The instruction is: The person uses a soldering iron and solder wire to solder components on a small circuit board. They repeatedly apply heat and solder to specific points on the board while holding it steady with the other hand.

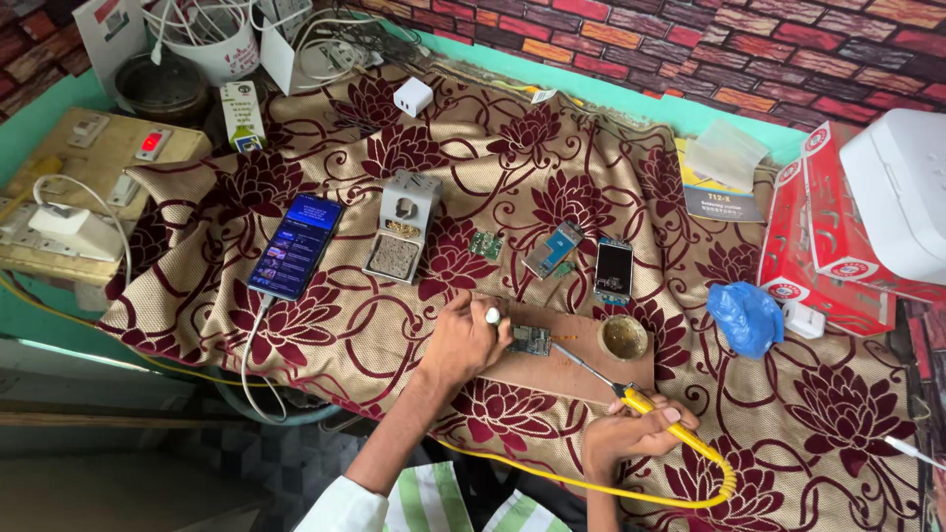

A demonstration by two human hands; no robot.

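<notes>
A desk (591,128) draped in a cream cloth patterned with dark red flowers is serving as a repair bench, with a wooden board (581,369) lying near its front edge. A dark phone (296,246) with a lit screen is resting to the left, a grey soldering stand (401,229) beside it, and two opened handsets (586,258) lying just beyond the board. The left hand (463,340) is pressing down on a small circuit board (529,340) at the wooden board's left end, its fingers curled together around a small white-tipped object. The right hand (631,429) is gripping the yellow handle of a soldering iron (631,394), fingers clamped on it, the metal tip reaching just short of the circuit board. A round tin (624,337) of flux or paste is sitting beside the tip. The work appears to be at the soldering stage; the next move would call for a steady tip placed on one small joint.
</notes>
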